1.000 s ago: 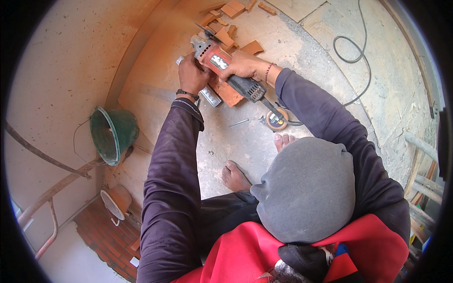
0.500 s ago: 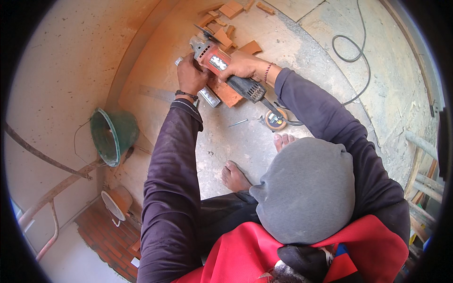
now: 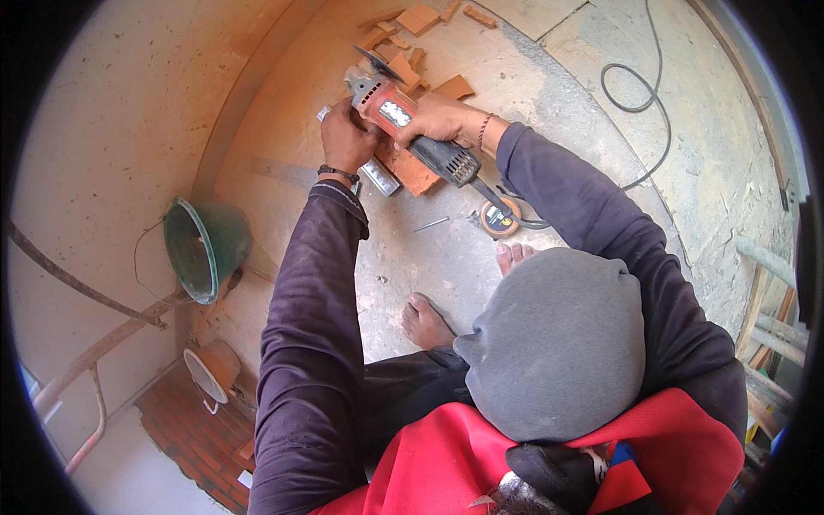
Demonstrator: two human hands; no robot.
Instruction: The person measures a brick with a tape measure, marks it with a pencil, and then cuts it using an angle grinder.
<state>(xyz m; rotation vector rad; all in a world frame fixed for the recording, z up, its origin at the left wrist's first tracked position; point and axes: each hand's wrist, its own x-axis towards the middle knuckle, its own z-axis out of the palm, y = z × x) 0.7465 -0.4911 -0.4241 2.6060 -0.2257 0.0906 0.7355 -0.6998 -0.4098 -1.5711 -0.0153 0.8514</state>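
Angle grinder (image 3: 395, 113) is at 12 o'clock of the view, with a red, dusty housing, a ribbed black rear part and a thin dark disc (image 3: 378, 63) at its grey metal head. The right hand (image 3: 436, 118) is wrapped around the housing. The left hand (image 3: 346, 142) is bent down beside the grinder; its fingertips are hidden, so I cannot tell what they pinch. A silvery metal bar (image 3: 378, 177) shows on both sides of this hand, next to a flat terracotta tile (image 3: 415, 175) with a straight edge and a dull surface.

Beyond the disc, also toward 12 o'clock, lie broken orange tile pieces (image 3: 418, 19) with sharp corners. At 2 o'clock, a rounded tape measure (image 3: 499, 218) rests on the rough concrete floor (image 3: 403, 266), and farther out a smooth black cable (image 3: 604, 84) makes a loop. At 9 o'clock, a green plastic bucket (image 3: 225, 236) leans with its round mouth sideways.
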